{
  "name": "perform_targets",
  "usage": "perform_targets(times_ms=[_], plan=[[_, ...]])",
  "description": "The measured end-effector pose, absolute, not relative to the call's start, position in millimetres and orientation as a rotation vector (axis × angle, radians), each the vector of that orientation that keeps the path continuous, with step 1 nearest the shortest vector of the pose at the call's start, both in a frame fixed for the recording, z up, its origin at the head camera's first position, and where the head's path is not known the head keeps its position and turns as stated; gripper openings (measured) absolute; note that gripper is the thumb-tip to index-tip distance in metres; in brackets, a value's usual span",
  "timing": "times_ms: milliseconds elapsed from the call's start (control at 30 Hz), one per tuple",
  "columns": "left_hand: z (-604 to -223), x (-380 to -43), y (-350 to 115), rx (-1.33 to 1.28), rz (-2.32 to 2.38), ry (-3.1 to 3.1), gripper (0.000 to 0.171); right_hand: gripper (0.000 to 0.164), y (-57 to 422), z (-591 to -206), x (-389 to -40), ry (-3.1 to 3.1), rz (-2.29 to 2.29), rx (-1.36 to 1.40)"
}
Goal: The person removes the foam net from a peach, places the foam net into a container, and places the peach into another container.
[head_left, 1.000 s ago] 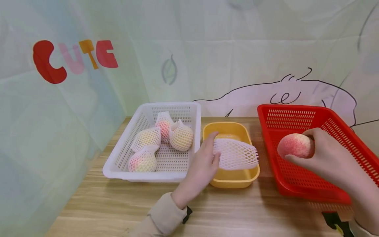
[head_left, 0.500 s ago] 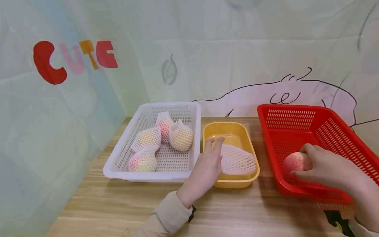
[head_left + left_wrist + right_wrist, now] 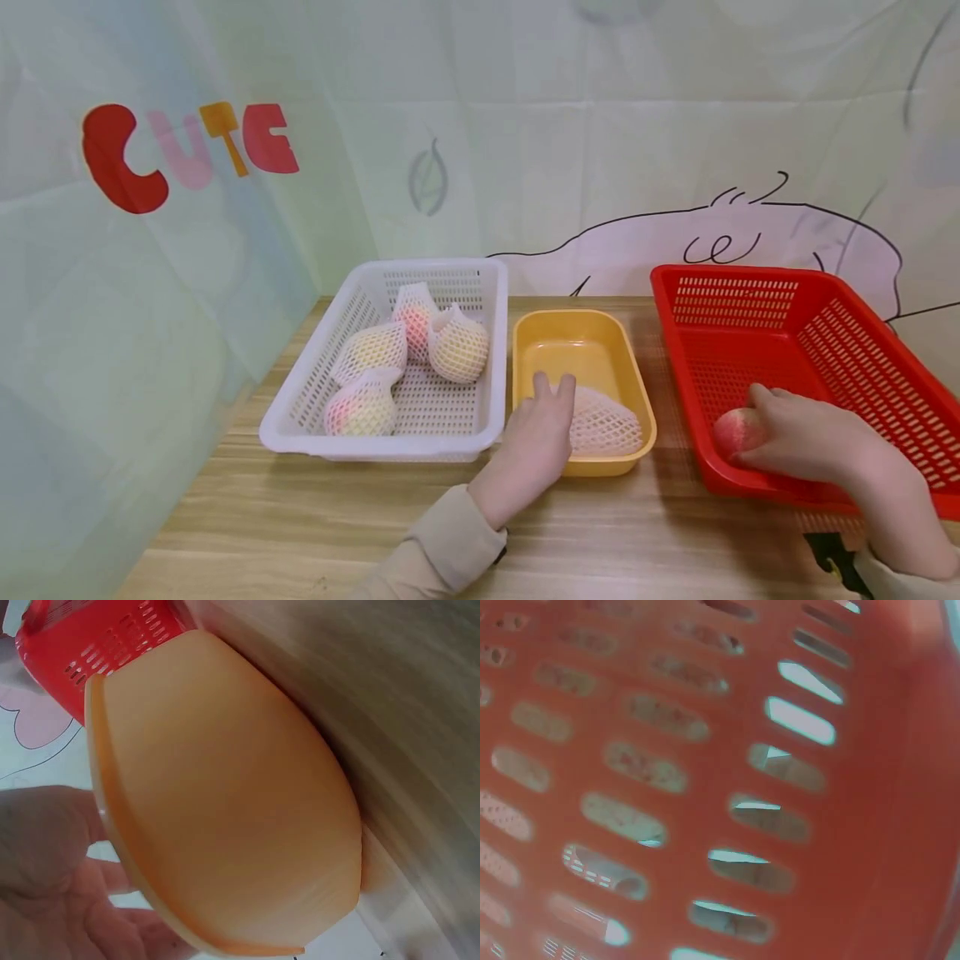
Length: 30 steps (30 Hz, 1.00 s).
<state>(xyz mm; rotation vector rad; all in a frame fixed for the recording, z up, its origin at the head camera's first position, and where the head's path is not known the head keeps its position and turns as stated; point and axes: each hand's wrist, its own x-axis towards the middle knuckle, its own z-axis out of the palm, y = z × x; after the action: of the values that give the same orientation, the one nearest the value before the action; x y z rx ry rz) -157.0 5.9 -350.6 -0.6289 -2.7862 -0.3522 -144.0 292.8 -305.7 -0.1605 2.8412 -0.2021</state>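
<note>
My left hand (image 3: 536,429) reaches over the near left rim of the yellow tub (image 3: 581,318), holding a white foam fruit net (image 3: 603,425) low inside it. In the left wrist view the tub's outer wall (image 3: 225,795) fills the middle, and the fingers (image 3: 112,876) pass behind its rim, so the grip on the net is hidden. With fingers curled round a pink peach (image 3: 738,433), my right hand (image 3: 795,433) is down inside the red basket (image 3: 678,367), near its left front corner. The right wrist view shows just the slotted basket wall (image 3: 705,772).
To the left stands a white basket (image 3: 296,392) with several peaches in foam nets (image 3: 459,346). All three containers sit on a wooden table (image 3: 315,517). A printed cloth (image 3: 555,167) hangs close behind them.
The right hand has lowered the peach from above the red basket to near its floor. The left hand has moved down and slightly right, bringing the foam net deeper into the yellow tub.
</note>
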Motion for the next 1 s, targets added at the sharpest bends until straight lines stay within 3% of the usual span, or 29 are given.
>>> perform_targets(times_ms=[167,533,800,1000], plan=[[-356.3,-157.3,7.6,-0.589,-0.122,-2.735,0.034,0.103,290.9,-308.9,-146.4,2.82,-0.184,-0.154],[-355.6,-158.4,10.7,-0.684,-0.107,-2.665,0.047,0.113,293.3,-314.8,-150.5,2.727,-0.245,-0.092],[-355.5,-158.4,10.7,-0.76,-0.132,-2.775,0.011,0.116,293.9,-315.6,-152.0,2.749,-0.226,-0.097],[-358.5,-158.3,14.0,-0.737,-0.136,-3.038,0.031,0.115,292.9,-314.8,-153.1,2.742,-0.256,-0.085]])
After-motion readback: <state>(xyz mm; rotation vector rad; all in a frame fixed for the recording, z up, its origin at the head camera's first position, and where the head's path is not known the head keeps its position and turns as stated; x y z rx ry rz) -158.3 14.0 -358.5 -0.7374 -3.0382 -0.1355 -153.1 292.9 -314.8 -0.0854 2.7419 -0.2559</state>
